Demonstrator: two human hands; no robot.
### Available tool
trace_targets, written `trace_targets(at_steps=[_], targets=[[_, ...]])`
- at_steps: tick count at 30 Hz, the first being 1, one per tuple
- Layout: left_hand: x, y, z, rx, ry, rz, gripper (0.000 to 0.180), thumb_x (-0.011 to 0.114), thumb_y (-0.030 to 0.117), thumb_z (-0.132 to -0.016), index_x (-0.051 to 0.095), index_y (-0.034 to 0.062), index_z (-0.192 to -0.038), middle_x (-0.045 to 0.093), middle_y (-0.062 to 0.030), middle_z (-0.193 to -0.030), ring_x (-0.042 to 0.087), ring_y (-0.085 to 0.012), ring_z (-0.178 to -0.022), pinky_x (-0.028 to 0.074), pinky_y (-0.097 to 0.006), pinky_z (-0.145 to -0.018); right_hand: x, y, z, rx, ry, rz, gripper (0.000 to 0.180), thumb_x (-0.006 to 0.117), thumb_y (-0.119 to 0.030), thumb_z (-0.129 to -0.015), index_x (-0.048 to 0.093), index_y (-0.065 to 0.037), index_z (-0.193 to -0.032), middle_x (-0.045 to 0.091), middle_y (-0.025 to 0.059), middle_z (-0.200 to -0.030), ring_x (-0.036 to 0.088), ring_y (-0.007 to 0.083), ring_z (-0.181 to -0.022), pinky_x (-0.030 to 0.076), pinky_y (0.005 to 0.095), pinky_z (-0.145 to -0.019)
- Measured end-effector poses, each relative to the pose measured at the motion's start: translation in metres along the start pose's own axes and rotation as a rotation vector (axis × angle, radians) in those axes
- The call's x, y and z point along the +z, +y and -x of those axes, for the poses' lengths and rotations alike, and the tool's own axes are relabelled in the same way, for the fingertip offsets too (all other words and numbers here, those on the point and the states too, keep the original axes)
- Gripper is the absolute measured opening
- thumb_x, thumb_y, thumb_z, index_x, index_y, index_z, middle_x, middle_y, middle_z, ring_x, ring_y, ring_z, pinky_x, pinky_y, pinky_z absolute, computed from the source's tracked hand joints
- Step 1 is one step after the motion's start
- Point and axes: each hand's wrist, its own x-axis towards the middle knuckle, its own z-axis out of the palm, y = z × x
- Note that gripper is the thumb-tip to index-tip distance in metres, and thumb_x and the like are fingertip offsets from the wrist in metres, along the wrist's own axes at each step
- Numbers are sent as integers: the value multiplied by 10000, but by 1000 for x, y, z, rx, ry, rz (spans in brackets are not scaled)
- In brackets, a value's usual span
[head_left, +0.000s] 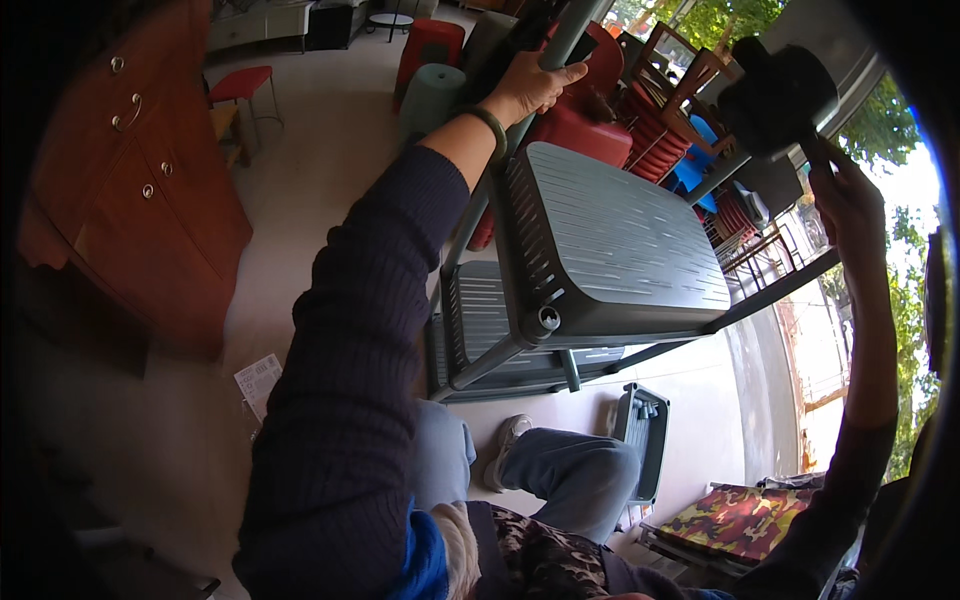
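Observation:
In front of me stands a dark grey slatted plastic shelf rack (620,230) with tube legs, its lower tier (480,320) partly hidden beneath the top one. My left hand (525,88) reaches forward and is closed round one upright grey tube (572,35) at the rack's far left corner. Raised at the upper right, my right hand (850,205) is closed on the thin handle of a black, blocky-headed tool, seemingly a mallet (778,95). The tool's head shows dark against the light, apart from my left hand.
A smaller grey tray (645,440) with loose tube parts lies on the floor right of my legs. A camouflage-patterned folding seat (735,520) is nearer. Brown cabinets (140,180) stand left, stacked red chairs (650,125) behind the rack, a printed sheet (260,383) on the floor.

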Motion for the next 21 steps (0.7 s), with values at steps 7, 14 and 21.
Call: trace_targets(at_steps=[7, 14, 21], targets=[[15, 8, -4, 10, 1, 64, 404, 737, 339, -828, 466, 116, -629, 438, 24, -511, 387, -55, -412, 284, -237, -374, -3, -80, -153, -408, 471, 285, 349, 606, -225, -868, 630, -119, -1200, 625, 71, -817, 566, 141, -725, 456, 305, -662], [9, -7, -2, -28, 16, 57, 360, 732, 334, -831, 496, 111, -678, 414, 35, -487, 369, -55, -384, 294, -234, -372, 47, -99, -184, -460, 27, 349, 241, 623, -190, -746, 707, -34, -910, 647, 209, -726, 625, 285, -645, 485, 405, -618], [11, -6, -2, -20, 13, 65, 365, 713, 320, -848, 480, 111, -662, 417, 31, -485, 376, -58, -382, 300, -235, -368, 37, -104, -216, -535, 580, 250, 256, 628, -173, -742, 702, -25, -936, 650, 239, -746, 677, 294, -747, 508, 394, -682]])
